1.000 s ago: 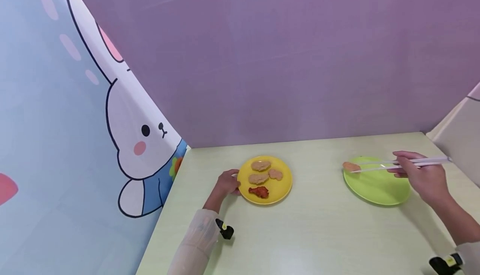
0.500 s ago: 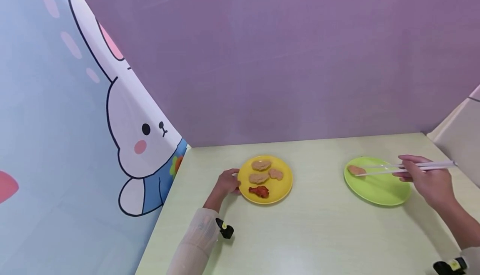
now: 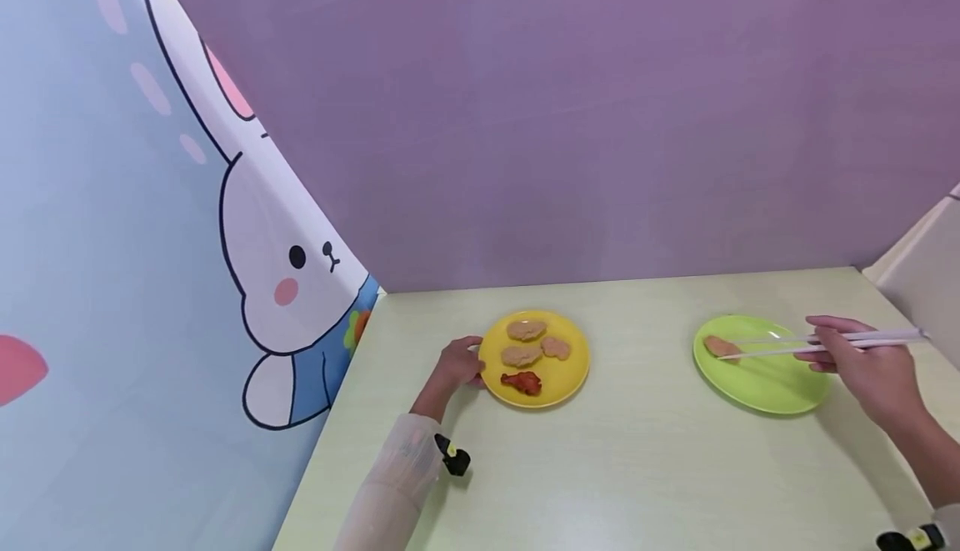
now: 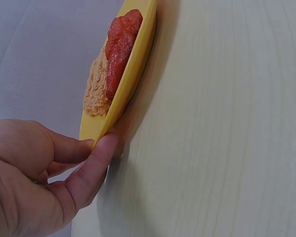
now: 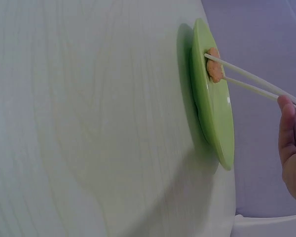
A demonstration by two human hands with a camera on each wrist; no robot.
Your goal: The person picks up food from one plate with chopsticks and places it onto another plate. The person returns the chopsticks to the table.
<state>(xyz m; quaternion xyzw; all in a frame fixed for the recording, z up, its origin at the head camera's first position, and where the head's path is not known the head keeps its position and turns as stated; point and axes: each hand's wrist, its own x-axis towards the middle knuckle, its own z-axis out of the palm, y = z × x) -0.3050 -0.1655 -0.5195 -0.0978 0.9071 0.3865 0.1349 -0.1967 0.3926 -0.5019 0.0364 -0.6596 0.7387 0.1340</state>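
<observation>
My left hand (image 3: 456, 363) pinches the near-left rim of a yellow plate (image 3: 566, 378) between thumb and fingers. Three tan, nugget-like food pieces (image 3: 521, 356) and a red chicken drumstick (image 3: 522, 382) lie on that plate. On the right, my right hand (image 3: 873, 372) holds a pair of white chopsticks (image 5: 241, 72). Their tips reach over the left part of a green plate (image 3: 780, 388). There, an orange-tan nugget-like piece (image 5: 214, 65) lies at the plate's surface, with the slightly spread tips at its sides.
Both plates stand on a pale wooden table (image 3: 637, 451), with bare tabletop between them. A purple wall (image 3: 600, 117) rises behind the table's back edge. To the left is a blue panel with a cartoon rabbit (image 3: 262, 284). Wrist cameras (image 3: 453, 455) sit at both sleeves.
The chopsticks moved the orange-tan piece from the green plate's left rim inward and down onto the plate, and their tips spread. The left hand stays at the yellow plate.
</observation>
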